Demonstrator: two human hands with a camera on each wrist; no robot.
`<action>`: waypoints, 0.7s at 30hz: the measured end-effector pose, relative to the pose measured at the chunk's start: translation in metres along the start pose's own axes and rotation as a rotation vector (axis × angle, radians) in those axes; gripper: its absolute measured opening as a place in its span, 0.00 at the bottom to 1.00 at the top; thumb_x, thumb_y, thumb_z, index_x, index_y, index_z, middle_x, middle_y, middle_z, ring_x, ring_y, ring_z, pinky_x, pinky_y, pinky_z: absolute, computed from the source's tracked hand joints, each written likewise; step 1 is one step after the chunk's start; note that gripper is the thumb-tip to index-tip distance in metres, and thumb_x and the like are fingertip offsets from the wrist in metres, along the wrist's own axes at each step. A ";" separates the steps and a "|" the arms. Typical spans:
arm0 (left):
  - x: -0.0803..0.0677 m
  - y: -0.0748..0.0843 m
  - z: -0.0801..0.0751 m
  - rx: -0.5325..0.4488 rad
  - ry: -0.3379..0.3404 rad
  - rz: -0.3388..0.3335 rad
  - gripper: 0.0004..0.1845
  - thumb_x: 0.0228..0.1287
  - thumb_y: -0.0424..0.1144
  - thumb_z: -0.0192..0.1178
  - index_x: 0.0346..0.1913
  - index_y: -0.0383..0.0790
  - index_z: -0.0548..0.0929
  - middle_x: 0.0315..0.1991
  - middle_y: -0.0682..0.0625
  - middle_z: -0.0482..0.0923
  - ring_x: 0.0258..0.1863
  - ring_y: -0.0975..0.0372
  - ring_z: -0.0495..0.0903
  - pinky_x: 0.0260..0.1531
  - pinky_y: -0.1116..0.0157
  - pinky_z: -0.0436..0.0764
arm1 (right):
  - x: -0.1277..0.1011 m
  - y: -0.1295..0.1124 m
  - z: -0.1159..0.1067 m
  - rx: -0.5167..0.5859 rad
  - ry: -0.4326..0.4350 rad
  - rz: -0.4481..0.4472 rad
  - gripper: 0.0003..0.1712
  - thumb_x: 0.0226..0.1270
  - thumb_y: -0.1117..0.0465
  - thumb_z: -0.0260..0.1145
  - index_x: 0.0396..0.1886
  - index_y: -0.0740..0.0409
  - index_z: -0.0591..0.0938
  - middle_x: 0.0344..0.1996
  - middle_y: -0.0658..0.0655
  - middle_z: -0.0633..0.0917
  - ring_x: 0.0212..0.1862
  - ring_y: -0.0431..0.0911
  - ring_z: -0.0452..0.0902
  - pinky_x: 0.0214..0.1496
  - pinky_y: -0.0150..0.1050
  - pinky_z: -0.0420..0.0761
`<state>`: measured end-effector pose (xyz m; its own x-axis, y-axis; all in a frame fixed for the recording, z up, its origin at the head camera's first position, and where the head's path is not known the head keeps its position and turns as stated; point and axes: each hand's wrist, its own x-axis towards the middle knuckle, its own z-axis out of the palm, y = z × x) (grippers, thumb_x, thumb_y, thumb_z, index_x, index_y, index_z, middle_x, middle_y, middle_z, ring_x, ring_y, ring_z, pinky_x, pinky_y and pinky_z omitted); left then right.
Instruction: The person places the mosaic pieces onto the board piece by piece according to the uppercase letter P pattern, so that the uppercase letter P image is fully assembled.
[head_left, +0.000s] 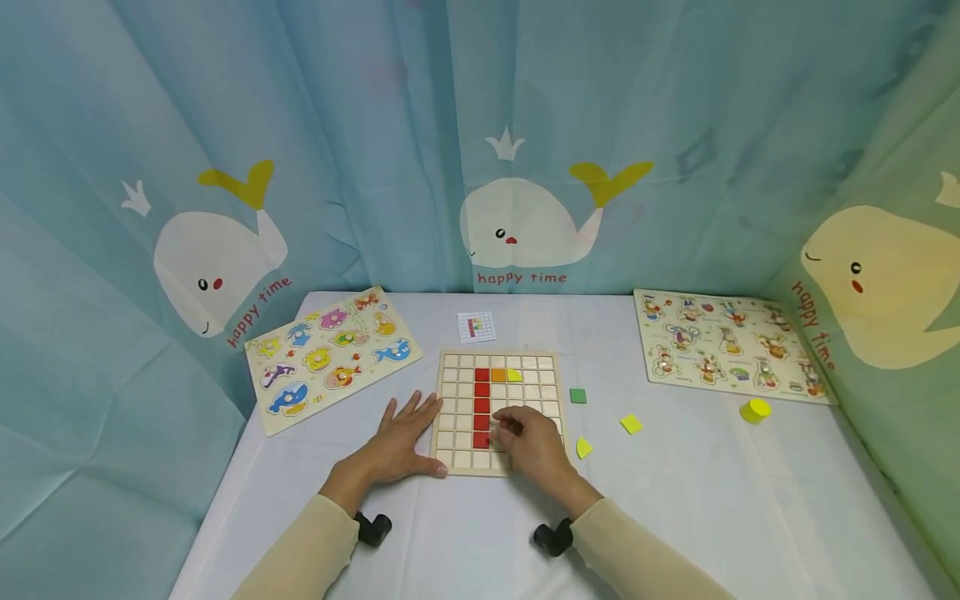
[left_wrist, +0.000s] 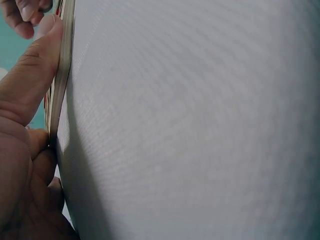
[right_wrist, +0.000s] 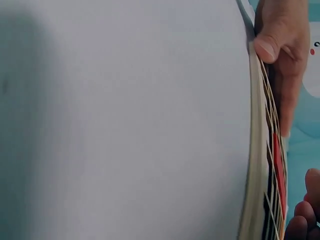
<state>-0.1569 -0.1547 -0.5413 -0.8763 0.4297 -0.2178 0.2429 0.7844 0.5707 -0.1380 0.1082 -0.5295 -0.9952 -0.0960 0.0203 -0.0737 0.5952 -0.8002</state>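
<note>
Overhead only, right hand [head_left: 534, 442] fingers pinching a red tile [head_left: 497, 427] over grid board [head_left: 540, 371]; left hand [head_left: 399, 437] flat, relaxed.

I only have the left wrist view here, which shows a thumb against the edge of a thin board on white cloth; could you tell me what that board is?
Observer: It is a wooden grid board with a column of red tiles set in its squares.
Operator: Thank you. Is the left hand gripping it?
Observer: No, the left hand lies flat on the table with fingers spread, its thumb along the board's left edge.
Operator: And where is the right hand, please?
Observer: The right hand is over the board's lower rows, its fingertips at the bottom of the red column.
Operator: Are any loose pieces left?
Observer: Yes, a green square and two yellow pieces lie right of the board.
</note>
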 end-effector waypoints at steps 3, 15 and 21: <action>0.000 0.000 0.000 -0.006 0.006 0.005 0.62 0.52 0.61 0.79 0.85 0.44 0.57 0.86 0.50 0.52 0.87 0.52 0.38 0.84 0.45 0.29 | 0.003 0.002 -0.009 0.009 0.016 -0.003 0.12 0.67 0.65 0.75 0.50 0.58 0.89 0.37 0.51 0.85 0.39 0.43 0.76 0.41 0.33 0.80; 0.002 -0.002 0.002 0.004 0.005 0.001 0.62 0.52 0.61 0.79 0.85 0.44 0.57 0.86 0.50 0.51 0.87 0.53 0.38 0.85 0.45 0.29 | 0.022 0.031 -0.085 0.008 0.050 0.039 0.22 0.73 0.61 0.71 0.64 0.60 0.84 0.56 0.63 0.86 0.55 0.54 0.80 0.53 0.44 0.84; 0.001 -0.001 0.001 0.015 -0.005 -0.012 0.63 0.52 0.61 0.79 0.85 0.45 0.56 0.86 0.51 0.51 0.88 0.53 0.38 0.85 0.46 0.29 | 0.035 0.061 -0.118 0.037 0.017 0.075 0.28 0.74 0.62 0.70 0.72 0.59 0.78 0.67 0.66 0.81 0.66 0.61 0.76 0.65 0.57 0.80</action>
<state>-0.1574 -0.1547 -0.5427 -0.8771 0.4225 -0.2284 0.2385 0.7959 0.5564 -0.1853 0.2352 -0.5064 -0.9988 -0.0383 -0.0307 0.0034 0.5706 -0.8212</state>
